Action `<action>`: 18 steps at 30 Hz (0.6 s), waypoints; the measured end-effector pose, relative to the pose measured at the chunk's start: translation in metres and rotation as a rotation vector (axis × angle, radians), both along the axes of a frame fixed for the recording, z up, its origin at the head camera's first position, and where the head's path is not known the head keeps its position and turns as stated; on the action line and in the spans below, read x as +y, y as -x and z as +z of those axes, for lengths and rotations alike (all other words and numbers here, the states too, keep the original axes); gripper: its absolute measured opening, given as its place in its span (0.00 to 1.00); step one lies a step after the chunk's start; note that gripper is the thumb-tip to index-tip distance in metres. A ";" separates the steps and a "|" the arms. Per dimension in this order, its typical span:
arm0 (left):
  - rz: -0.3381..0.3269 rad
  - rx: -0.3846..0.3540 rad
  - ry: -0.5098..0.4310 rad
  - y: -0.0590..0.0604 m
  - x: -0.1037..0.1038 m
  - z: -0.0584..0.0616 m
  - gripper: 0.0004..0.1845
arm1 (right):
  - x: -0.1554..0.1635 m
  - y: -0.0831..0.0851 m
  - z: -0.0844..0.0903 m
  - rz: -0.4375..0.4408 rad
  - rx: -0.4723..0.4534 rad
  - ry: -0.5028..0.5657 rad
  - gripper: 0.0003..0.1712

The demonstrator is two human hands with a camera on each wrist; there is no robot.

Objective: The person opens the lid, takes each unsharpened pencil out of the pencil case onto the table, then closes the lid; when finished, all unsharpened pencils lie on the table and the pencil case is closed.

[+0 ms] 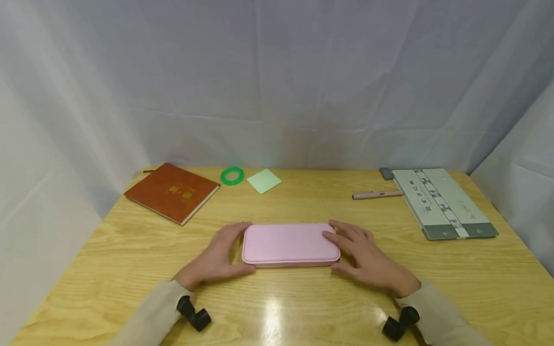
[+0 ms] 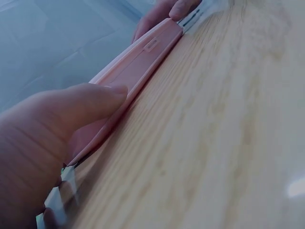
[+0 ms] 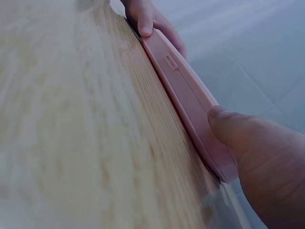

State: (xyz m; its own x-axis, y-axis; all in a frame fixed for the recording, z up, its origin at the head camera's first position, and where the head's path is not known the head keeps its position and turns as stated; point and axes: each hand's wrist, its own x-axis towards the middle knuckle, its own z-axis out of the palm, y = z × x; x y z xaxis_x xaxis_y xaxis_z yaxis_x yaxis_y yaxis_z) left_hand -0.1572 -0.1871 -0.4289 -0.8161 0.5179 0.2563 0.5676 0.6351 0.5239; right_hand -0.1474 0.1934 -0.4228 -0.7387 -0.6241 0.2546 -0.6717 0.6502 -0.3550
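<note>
My left hand (image 1: 218, 259) and right hand (image 1: 368, 259) cup the two short ends of the pink case (image 1: 290, 244), thumbs curled against its near edge, fingers over the top. It lies flat and closed at the middle of the wooden tabletop (image 1: 303, 307). White curtains (image 1: 277, 81) hang around the back.
</note>
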 end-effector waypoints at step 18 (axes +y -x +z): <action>0.104 -0.018 -0.147 -0.002 0.018 0.000 0.38 | -0.037 -0.002 0.010 0.025 0.225 0.053 0.25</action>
State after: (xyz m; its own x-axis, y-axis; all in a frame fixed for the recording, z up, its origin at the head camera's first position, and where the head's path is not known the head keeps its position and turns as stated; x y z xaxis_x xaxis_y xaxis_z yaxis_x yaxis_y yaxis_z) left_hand -0.1550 -0.1693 -0.4292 -0.8683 0.3887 0.3083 0.4929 0.6054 0.6249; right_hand -0.1455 0.1569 -0.4124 -0.6439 -0.6230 0.4440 -0.7536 0.6168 -0.2273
